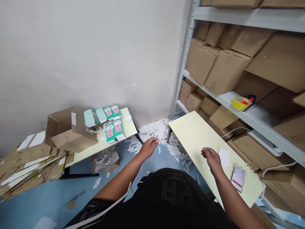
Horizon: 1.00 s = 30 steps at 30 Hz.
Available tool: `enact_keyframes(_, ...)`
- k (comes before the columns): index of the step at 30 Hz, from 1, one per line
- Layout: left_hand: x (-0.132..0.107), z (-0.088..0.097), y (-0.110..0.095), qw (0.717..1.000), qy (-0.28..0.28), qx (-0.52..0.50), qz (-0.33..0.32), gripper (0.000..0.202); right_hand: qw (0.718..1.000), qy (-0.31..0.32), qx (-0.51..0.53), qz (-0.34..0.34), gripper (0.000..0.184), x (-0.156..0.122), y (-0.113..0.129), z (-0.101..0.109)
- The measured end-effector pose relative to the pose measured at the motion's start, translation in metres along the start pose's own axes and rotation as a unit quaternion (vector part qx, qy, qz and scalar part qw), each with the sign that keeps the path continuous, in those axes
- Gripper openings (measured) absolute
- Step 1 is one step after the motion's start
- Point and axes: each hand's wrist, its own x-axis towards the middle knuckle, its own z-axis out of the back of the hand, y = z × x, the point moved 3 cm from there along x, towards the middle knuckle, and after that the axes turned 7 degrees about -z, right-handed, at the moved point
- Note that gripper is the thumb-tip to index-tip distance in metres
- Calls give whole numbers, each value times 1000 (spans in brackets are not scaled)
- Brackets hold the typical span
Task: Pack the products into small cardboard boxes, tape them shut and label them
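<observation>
My left hand [149, 147] hangs in the gap between two pale yellow tables, fingers curled in a pinch on something thin I cannot make out. My right hand [211, 158] hovers over the right table [195, 133], fingers curled loosely, nothing visible in them. Just right of it lies a small white card [224, 157], and nearer me a white and pink packet [238, 178]. On the left table [128, 128] stand several small green and pink boxes [111, 125] beside an open cardboard box [66, 130].
A metal shelf [238, 105] full of brown cartons runs along the right, with a roll of yellow tape [241, 103] on it. White paper strips [159, 133] litter the blue floor in the corner. Flattened cartons [28, 162] pile at the left. A white cable [274, 167] trails over the right table's end.
</observation>
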Motion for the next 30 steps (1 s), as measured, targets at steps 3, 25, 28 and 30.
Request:
enact_keyframes(3, 0, 47, 23, 1000, -17, -5, 14, 41, 1000, 23, 2, 10, 34, -6, 22, -58)
enact_keyframes(25, -2, 217, 149, 908, -298, 149, 253, 31, 876, 405, -245, 89, 35, 105, 117, -393)
enact_keyframes(28, -3, 224, 155, 888, -305, 208, 274, 44, 824, 467, -305, 101, 34, 109, 125, -438)
enact_keyframes(30, -2, 227, 164, 879, -290, 244, 288, 58, 795, 497, -329, 114, 34, 106, 128, -466)
